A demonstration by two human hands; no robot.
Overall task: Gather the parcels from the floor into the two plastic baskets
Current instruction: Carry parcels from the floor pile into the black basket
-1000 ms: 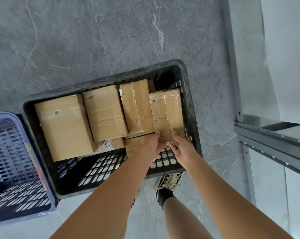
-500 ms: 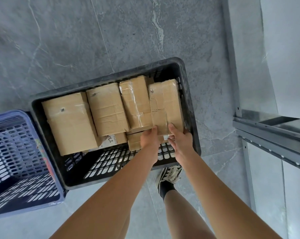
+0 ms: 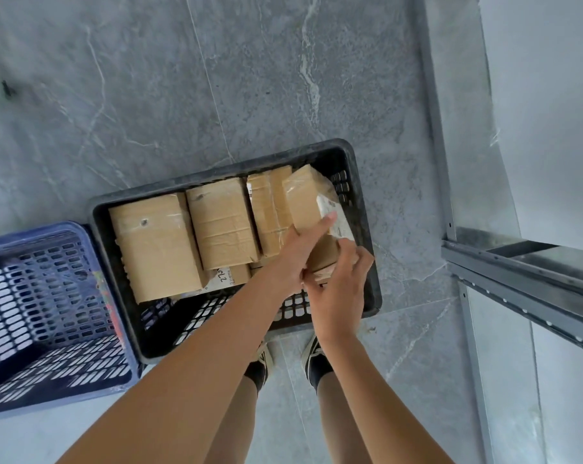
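A black plastic basket [image 3: 216, 177] on the grey floor holds several taped cardboard parcels standing side by side. The rightmost parcel [image 3: 305, 200] is tilted, its white label turned to the right. My left hand [image 3: 298, 254] lies flat against its left face with straight fingers. My right hand [image 3: 338, 289] grips its near bottom end with curled fingers. A large parcel [image 3: 153, 246] stands at the basket's left and a medium parcel [image 3: 221, 224] beside it. A blue plastic basket [image 3: 46, 229] stands to the left, touching the black one, with nothing visible inside.
A grey metal shelf frame [image 3: 517, 272] juts in at the right, with its upright post [image 3: 434, 112] near the black basket. My two feet in dark socks [image 3: 318, 366] stand just behind the basket. Bare tiled floor [image 3: 149, 78] stretches beyond.
The rightmost parcel has been lifted and tilted, showing its labelled side. My left hand slid up along its left face and my right hand closed on its near end. The view shifted back.
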